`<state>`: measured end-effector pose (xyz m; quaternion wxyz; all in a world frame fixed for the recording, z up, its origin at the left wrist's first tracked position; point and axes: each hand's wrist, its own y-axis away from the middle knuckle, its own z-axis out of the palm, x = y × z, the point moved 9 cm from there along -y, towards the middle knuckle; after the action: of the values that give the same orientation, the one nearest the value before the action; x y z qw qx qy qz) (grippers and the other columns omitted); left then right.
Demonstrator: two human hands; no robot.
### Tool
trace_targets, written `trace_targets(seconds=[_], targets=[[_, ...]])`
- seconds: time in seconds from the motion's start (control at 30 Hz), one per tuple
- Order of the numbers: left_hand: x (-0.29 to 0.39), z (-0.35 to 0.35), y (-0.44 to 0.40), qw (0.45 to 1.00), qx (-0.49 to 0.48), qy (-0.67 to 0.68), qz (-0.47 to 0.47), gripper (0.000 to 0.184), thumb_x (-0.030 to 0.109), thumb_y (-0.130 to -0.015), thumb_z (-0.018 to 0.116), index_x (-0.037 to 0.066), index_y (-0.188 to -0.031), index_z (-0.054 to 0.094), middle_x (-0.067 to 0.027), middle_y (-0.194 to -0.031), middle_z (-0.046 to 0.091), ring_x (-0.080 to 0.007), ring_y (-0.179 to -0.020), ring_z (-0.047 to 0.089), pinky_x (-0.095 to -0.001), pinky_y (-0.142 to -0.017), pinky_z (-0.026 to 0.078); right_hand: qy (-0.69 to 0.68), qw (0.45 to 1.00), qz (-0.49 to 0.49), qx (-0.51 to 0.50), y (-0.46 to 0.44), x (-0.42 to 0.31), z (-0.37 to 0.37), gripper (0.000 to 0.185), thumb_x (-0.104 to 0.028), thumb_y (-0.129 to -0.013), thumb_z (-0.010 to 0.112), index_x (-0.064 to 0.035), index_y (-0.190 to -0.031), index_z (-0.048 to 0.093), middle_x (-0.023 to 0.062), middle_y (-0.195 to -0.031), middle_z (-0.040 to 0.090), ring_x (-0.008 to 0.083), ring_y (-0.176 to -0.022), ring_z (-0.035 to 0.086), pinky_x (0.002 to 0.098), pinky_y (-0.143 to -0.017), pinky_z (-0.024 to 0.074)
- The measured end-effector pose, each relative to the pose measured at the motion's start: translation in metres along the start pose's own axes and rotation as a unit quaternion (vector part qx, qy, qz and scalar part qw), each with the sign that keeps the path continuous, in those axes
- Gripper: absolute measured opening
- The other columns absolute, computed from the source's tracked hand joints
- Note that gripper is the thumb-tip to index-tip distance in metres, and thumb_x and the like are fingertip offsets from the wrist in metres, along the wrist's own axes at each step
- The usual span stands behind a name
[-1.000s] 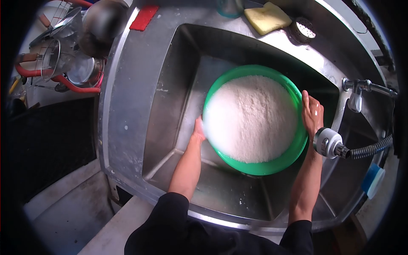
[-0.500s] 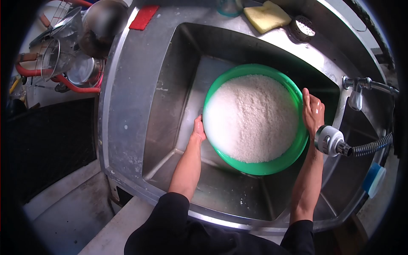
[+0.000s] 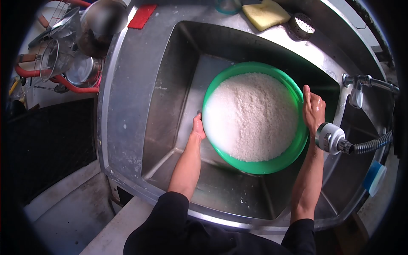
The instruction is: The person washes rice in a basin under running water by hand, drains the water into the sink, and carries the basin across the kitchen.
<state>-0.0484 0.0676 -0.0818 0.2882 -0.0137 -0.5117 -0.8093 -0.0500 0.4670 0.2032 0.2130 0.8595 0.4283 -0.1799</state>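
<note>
A round green basin (image 3: 265, 167) holds a large heap of white rice (image 3: 263, 117), with cloudy whitish water along its left side. It is inside the steel sink (image 3: 163, 123), tilted a little. At the basin's left edge, my left hand (image 3: 198, 126) grips the side, its fingers hidden beneath. My right hand (image 3: 313, 108) is closed on the opposite rim, the thumb pointing up along the outside. Both hands look wet.
A white faucet head (image 3: 329, 138) on a flexible metal hose (image 3: 374, 143) hangs over my right wrist. Behind the sink lie a yellow sponge (image 3: 265, 15) and a perforated strainer cup (image 3: 301, 26). A red cloth (image 3: 142, 16) is at the back left, near pans and sieves (image 3: 80, 70).
Almost nothing differs. The whole view has shifted very slightly; both hands keep the same hold on the basin.
</note>
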Motion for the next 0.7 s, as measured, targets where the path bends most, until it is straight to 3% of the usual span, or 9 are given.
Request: trace_targets(seconds=[0.27,0.37,0.7], targets=[[0.001,-0.007,-0.007,1.0,0.0,0.01,0.005,0.05,0.04,-0.095,0.033,0.003,-0.118,0.057,-0.0144,-0.117,0.062,-0.0301,-0.108,0.059,-0.0447,-0.097,0.047,-0.002,1.0,-0.008,0.006,0.0,-0.001,0.0,0.066,-0.049,-0.101,0.036,0.0072,-0.068,0.05,0.0237,-0.057,0.044,0.0371,-0.054,0.039,0.0469,-0.06,0.0374],[-0.003,-0.011,-0.015,0.999,-0.028,0.015,-0.011,0.063,0.045,-0.096,0.028,-0.001,-0.134,0.047,-0.0202,-0.134,0.052,-0.0352,-0.122,0.05,-0.0464,-0.107,0.038,-0.007,1.0,-0.004,0.007,0.001,-0.002,-0.001,0.067,-0.048,-0.101,0.037,0.0075,-0.067,0.05,0.0242,-0.057,0.043,0.0374,-0.054,0.038,0.0472,-0.059,0.0368],[-0.001,0.005,-0.001,0.999,-0.022,0.024,-0.02,0.062,0.045,-0.096,0.029,-0.001,-0.132,0.048,-0.0201,-0.132,0.053,-0.035,-0.121,0.052,-0.0467,-0.106,0.039,-0.001,1.0,-0.012,0.017,0.0,-0.002,-0.002,0.069,-0.049,-0.101,0.038,0.0081,-0.063,0.048,0.0236,-0.054,0.041,0.0356,-0.051,0.037,0.0469,-0.057,0.0361]])
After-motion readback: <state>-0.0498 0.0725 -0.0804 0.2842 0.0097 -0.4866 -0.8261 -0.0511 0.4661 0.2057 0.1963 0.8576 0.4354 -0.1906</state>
